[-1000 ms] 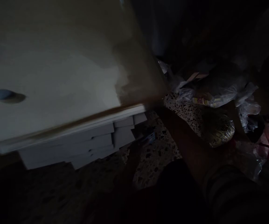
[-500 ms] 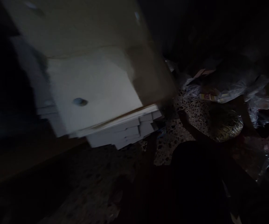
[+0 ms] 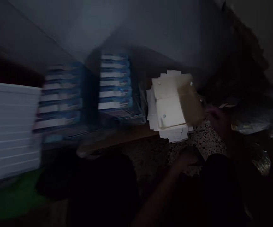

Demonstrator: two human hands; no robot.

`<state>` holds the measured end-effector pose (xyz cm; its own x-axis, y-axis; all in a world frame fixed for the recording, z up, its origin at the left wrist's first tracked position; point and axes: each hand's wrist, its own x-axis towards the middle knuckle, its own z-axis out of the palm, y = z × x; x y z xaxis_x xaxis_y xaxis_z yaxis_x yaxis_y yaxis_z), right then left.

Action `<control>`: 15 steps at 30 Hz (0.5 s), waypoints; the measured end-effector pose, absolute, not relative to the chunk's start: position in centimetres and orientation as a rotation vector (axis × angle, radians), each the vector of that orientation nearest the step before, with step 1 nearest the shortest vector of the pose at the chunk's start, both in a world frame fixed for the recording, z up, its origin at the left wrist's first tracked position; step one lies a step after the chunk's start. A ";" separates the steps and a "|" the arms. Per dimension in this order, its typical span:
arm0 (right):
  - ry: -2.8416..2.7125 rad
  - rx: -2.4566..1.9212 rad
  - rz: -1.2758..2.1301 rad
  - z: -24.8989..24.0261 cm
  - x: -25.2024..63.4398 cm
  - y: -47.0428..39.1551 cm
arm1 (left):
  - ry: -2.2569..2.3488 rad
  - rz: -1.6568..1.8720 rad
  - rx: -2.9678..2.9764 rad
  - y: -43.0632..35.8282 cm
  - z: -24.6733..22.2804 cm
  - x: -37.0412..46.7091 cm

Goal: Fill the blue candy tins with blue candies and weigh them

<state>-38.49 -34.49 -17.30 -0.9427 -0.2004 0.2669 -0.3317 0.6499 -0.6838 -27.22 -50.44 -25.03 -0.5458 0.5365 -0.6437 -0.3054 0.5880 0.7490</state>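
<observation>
The view is very dark and blurred. My left hand (image 3: pixel 185 159) is low in the middle right, closed around a dark object (image 3: pixel 198 156) that I cannot make out. My right hand (image 3: pixel 216 117) is raised just right of a stack of pale cards or sheets (image 3: pixel 170 110), near its brown-shaded corner; its fingers are smeared, and whether it touches the stack is unclear. The top sheet looks cream, with small round spots, and white sheets stick out unevenly beneath it.
Two stacks of blue and white boxes (image 3: pixel 115 83) (image 3: pixel 58 97) stand left of the cards. A white ribbed stack (image 3: pixel 10 129) is at far left, above green material (image 3: pixel 15 195). Clear plastic bags (image 3: pixel 252 124) lie at right on the speckled floor (image 3: pixel 209 138).
The view has pulled back and swung left, so the card stack appears smaller and farther right. Both hands and the blue box stacks have come into view.
</observation>
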 end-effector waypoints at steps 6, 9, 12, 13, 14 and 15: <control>-2.850 1.228 1.089 -15.3 -40.0 -47.3 | 1.807 1.170 0.484 -58.7 -20.4 -25.3; -2.967 1.187 1.014 -16.2 -40.7 -49.4 | 1.680 1.279 0.624 -61.0 -20.1 -25.6; -2.979 1.071 1.085 -16.5 -40.9 -49.5 | 1.606 1.331 0.533 -61.3 -20.9 -25.9; -2.974 1.025 1.119 -16.6 -40.8 -49.5 | 1.604 1.333 0.488 -61.0 -21.2 -25.8; -2.955 0.957 1.209 -16.6 -40.7 -49.6 | 1.613 1.333 0.458 -60.7 -21.6 -25.7; -2.917 0.877 1.340 -16.6 -40.6 -49.6 | 1.629 1.331 0.451 -60.3 -21.9 -25.6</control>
